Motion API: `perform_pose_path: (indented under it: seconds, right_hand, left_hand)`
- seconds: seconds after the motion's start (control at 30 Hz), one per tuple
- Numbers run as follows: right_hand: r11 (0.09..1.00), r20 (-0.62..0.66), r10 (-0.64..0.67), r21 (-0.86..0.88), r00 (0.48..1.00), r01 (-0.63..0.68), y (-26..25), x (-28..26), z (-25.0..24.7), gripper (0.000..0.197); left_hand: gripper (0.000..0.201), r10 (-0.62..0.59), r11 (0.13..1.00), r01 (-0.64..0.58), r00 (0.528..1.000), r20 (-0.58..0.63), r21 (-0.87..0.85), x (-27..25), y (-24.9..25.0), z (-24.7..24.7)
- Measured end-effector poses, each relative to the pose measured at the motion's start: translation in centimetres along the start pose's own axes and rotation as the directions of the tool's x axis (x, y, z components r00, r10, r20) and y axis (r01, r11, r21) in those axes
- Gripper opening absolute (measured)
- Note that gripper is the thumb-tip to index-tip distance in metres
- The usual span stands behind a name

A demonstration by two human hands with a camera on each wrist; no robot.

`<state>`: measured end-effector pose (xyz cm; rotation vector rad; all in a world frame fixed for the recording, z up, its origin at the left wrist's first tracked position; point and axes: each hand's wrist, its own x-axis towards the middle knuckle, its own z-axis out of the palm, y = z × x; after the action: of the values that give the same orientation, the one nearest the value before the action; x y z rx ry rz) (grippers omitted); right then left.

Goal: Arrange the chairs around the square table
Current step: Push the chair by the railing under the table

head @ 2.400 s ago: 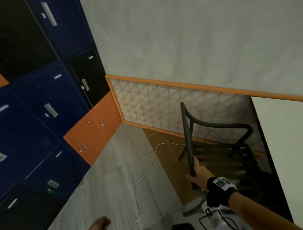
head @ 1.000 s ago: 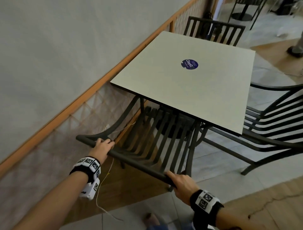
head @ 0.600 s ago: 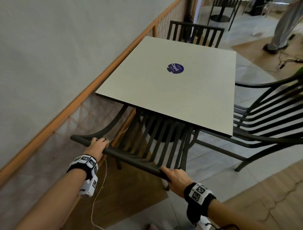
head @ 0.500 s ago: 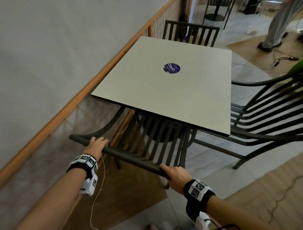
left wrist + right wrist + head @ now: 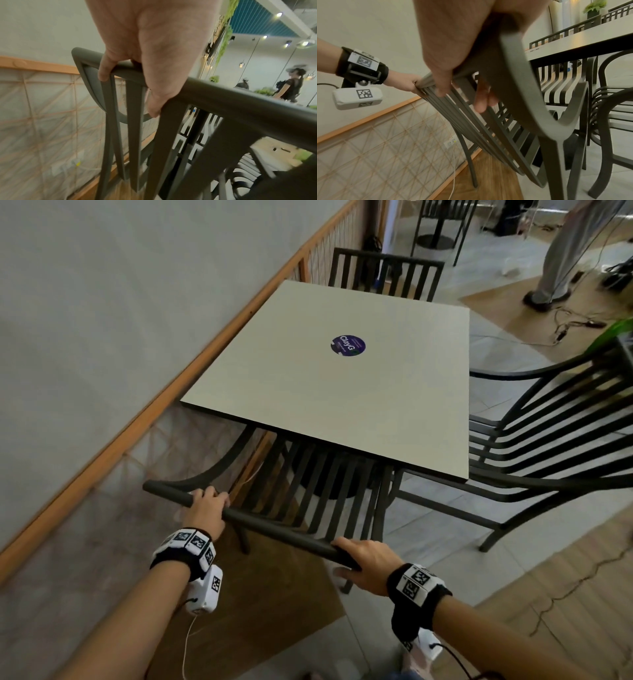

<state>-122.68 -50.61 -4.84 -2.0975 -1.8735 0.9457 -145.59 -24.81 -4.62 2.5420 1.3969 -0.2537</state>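
A dark slatted chair (image 5: pixel 274 529) stands at the near side of the square beige table (image 5: pixel 291 392), its seat tucked under the tabletop. My left hand (image 5: pixel 207 505) grips the left part of its top rail, and my right hand (image 5: pixel 366 559) grips the right end. The left wrist view shows fingers (image 5: pixel 154 100) curled over the rail (image 5: pixel 240 94). In the right wrist view the fingers (image 5: pixel 481 100) wrap the rail's corner (image 5: pixel 518 75). A second chair (image 5: pixel 555 446) sits at the table's right side. A third chair (image 5: pixel 383 277) stands at the far side.
A wall with an orange-framed lattice panel (image 5: pixel 102 474) runs close along the left. A white cable (image 5: pixel 186 652) hangs from my left wrist to the floor. A person's legs (image 5: pixel 561 251) and cables (image 5: pixel 575 323) are at the far right. Another table base (image 5: pixel 435 237) stands behind.
Earlier my right hand alone held the chair near the lockers. Over the last second both hands hold its top rail, and the seat has slid a little further under the tabletop.
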Motion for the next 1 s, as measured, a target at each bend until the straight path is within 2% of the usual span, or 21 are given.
perform_pose_path:
  seconds: [0.1,0.17,0.23,0.33,0.4,0.5,0.63,0.7,0.77,0.87,0.93,1.0]
  right_hand:
    - [1.000,0.053,-0.015,0.011,0.998,0.015,1.2,-1.6,-1.7,0.046]
    - [1.000,0.078,-0.016,-0.001,0.997,0.016,2.9,-2.2,-2.7,0.044]
    - [1.000,0.110,-0.004,0.001,0.994,0.004,5.3,-2.0,-3.3,0.040]
    - [0.993,0.148,0.004,-0.113,0.989,0.013,9.4,-0.2,-4.1,0.033]
    - [0.978,0.171,-0.026,-0.199,0.985,0.060,12.0,1.8,-4.7,0.030]
    - [0.939,0.235,-0.058,-0.317,0.970,0.134,15.3,5.3,-5.4,0.043]
    - [0.867,0.318,-0.138,-0.419,0.938,0.269,18.3,9.5,-5.3,0.054]
    - [0.811,0.399,-0.154,-0.471,0.904,0.346,19.3,10.3,-5.2,0.055]
    - [0.774,0.467,-0.147,-0.495,0.872,0.395,20.4,11.0,-4.6,0.055]
    - [0.763,0.492,-0.169,-0.483,0.854,0.429,21.2,11.8,-3.3,0.049]
    - [0.762,0.505,-0.174,-0.475,0.845,0.441,21.3,12.0,-2.3,0.044]
    - [0.759,0.522,-0.164,-0.475,0.837,0.445,21.6,12.2,-1.6,0.042]
  left_hand:
    - [0.030,0.043,0.999,-0.044,0.998,-0.039,-0.026,-2.3,1.9,0.5]
    - [0.032,0.047,0.998,-0.051,0.996,-0.070,-0.048,-3.7,2.9,0.8]
    - [0.036,0.011,0.992,-0.024,0.995,-0.099,-0.126,-4.7,3.8,1.6]
    - [0.047,-0.129,0.953,0.086,0.983,-0.133,-0.291,-6.1,5.8,2.6]
    - [0.046,-0.234,0.892,0.164,0.965,-0.120,-0.421,-7.1,8.1,2.6]
    - [0.048,-0.363,0.799,0.278,0.930,-0.059,-0.534,-8.5,12.5,2.3]
    - [0.078,-0.460,0.690,0.372,0.888,0.020,-0.621,-9.3,18.3,2.9]
    - [0.089,-0.495,0.583,0.425,0.862,0.113,-0.692,-9.4,21.1,3.3]
    - [0.095,-0.543,0.441,0.451,0.823,0.170,-0.775,-9.5,23.4,3.6]
    - [0.099,-0.625,0.278,0.469,0.751,0.213,-0.838,-9.2,24.9,3.7]
    - [0.101,-0.656,0.207,0.448,0.723,0.216,-0.870,-8.9,25.3,4.0]
    - [0.102,-0.688,0.177,0.444,0.694,0.212,-0.879,-8.6,25.6,4.3]
